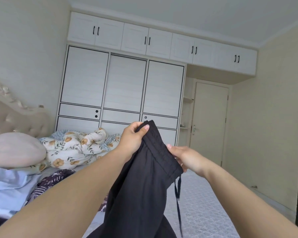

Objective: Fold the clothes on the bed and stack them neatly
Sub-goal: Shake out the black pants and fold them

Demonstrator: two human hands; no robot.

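Far to the left of the left hand [133, 138], a pale blue shirt [9, 188] and a dark patterned garment [48, 182] wait on the grey textured bed [201, 212]. That hand pinches one end of the black drawstring trousers' [144, 182] waistband, raised above the bed, while the right hand [189, 159] grips the other end. The dangling legs could twist and spoil the fold if lowered unevenly.

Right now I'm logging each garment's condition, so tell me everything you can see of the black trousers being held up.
The black trousers look like soft, matte knit fabric with a gathered elastic waistband and a black drawstring dangling from its right end. They are held up above the bed, waistband tilted, high on the left and lower on the right. The left hand grips the upper waistband corner; the right hand holds the lower end. The legs hang down out of view, unfolded.
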